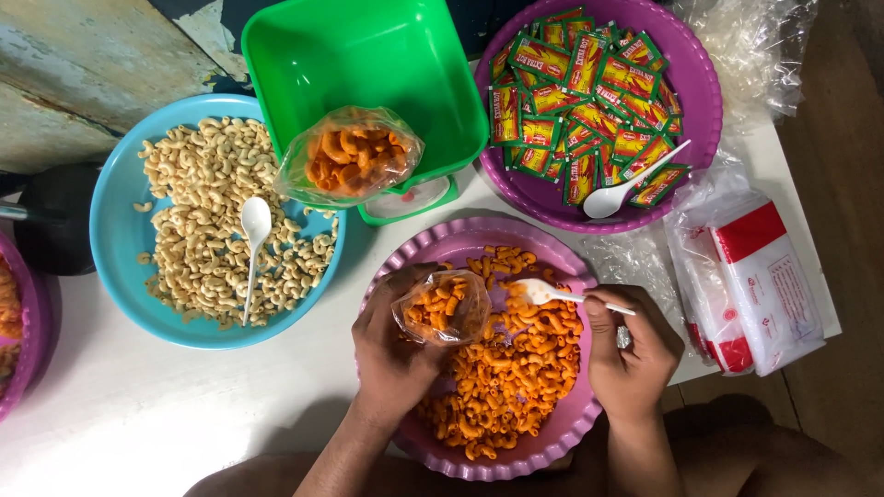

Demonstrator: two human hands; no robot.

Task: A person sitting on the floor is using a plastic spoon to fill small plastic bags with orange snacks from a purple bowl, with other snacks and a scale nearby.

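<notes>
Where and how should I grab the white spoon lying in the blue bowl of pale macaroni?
Take the white spoon by its thin handle, from the near side: the handle lies free along the macaroni, pointing toward you, in the blue bowl, scoop end away.

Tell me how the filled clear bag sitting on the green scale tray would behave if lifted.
The filled bag is thin clear plastic, so it would probably sag and change shape. Its mouth looks unsealed, so orange pieces could spill if tipped. It likely feels light, holding only a small portion. It rests on the green tray edge, so a nudge might topple it.
</notes>
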